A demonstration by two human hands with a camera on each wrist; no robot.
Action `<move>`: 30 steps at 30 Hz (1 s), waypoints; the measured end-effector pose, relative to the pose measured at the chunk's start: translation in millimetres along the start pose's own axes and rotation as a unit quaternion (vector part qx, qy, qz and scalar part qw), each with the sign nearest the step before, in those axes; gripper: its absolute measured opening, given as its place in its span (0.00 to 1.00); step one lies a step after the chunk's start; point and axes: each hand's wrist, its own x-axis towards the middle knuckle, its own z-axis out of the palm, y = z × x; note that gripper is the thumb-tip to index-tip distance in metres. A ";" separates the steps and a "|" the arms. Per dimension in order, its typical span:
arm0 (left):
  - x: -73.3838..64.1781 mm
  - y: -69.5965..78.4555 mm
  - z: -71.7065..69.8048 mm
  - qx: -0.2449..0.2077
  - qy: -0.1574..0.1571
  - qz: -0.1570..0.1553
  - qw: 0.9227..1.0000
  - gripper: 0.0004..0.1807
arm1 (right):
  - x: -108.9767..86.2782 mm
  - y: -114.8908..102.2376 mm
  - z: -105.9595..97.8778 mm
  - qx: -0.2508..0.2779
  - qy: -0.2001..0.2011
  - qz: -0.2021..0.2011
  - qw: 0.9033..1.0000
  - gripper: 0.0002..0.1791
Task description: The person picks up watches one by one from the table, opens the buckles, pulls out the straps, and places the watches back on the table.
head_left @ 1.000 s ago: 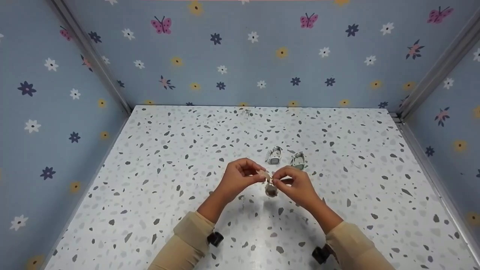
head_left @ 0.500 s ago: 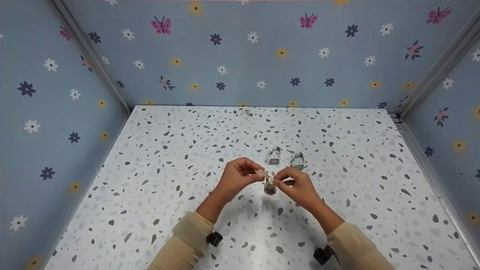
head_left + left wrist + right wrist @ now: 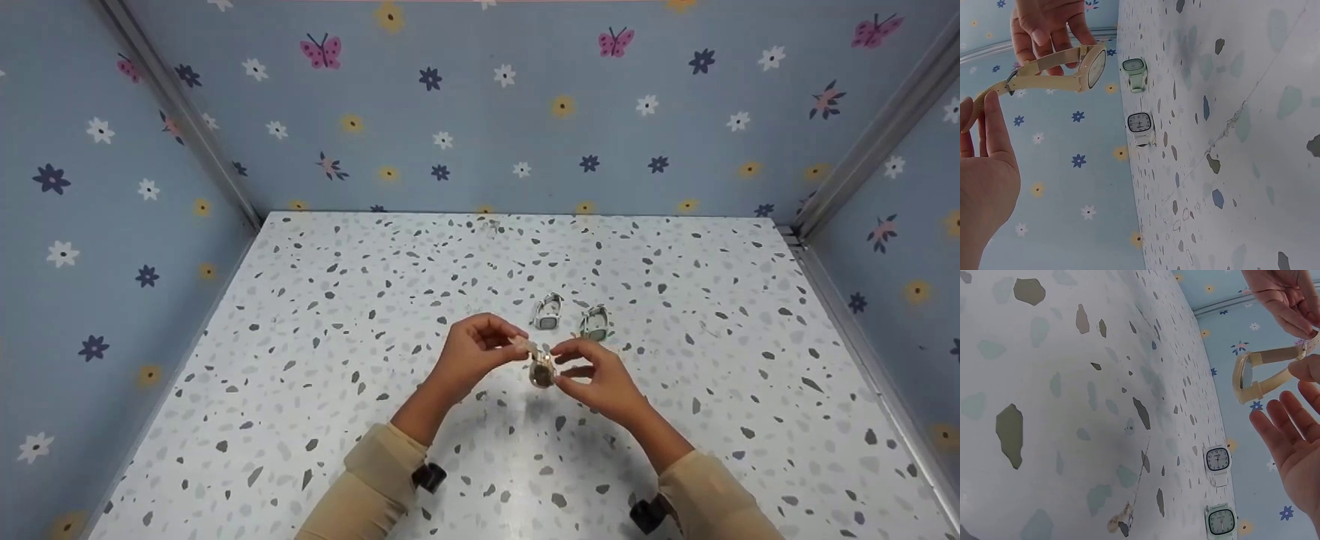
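Observation:
A cream-beige wristwatch [image 3: 541, 373] is held up above the table, its strap closed into a loop with the buckle visible in the left wrist view. My left hand [image 3: 474, 351] pinches the strap's free end between thumb and fingers. Close beside the watch case [image 3: 1093, 67], my right hand [image 3: 596, 377] has its fingers spread and relaxed, fingertips right at the case and strap. From the right wrist view, the strap [image 3: 1275, 355] hangs between both hands, with the right palm [image 3: 1303, 467] turned toward it.
Beyond the hands, a white watch [image 3: 548, 312] and a pale green watch [image 3: 595, 323] stand on the speckled table [image 3: 360, 300], straps looped. Flower-patterned panels [image 3: 495, 112] surround the table at the back and both sides.
My right thumb and fingers have parted from their pinch at the strap and spread, the thumb shifting down toward the case. The left hand keeps its pinch almost unmoved.

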 end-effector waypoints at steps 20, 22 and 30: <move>0.0 4.9 5.7 -0.052 -0.004 0.008 0.999 0.09 | -1.5 53.1 8.0 0.147 0.041 0.024 0.988 0.18; -0.2 5.0 5.5 -0.057 -0.004 0.007 0.998 0.08 | -1.8 52.4 8.1 0.146 0.049 0.031 0.988 0.16; -1.8 4.9 2.6 -0.061 -0.007 0.007 0.998 0.08 | -1.6 46.5 7.2 0.130 0.052 0.062 0.988 0.13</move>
